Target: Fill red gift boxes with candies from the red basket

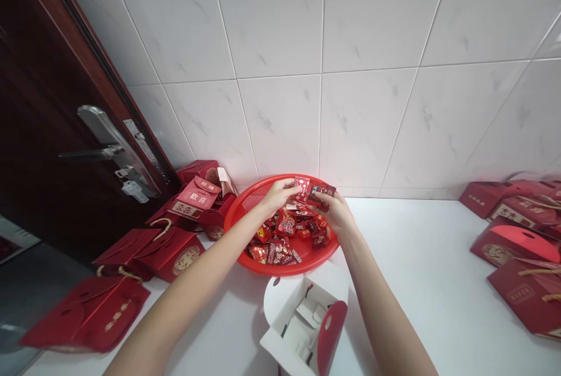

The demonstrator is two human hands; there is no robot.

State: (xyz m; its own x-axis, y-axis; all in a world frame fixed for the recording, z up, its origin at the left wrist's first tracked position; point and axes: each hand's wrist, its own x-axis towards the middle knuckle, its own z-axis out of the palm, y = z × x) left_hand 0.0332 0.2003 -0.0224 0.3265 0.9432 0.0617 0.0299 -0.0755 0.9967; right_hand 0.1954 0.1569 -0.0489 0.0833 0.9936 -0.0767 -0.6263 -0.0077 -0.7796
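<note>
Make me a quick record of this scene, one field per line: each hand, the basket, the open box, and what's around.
Left hand: holds a red packet
Right hand: holds a dark packet
Basket: red, perforated, containing wrapped pieces
Open box: white inside, on the near side of the basket
Left side: red boxes, some with rope handles; dark door
Right side: more red boxes
Background: pale tiled wall
</note>
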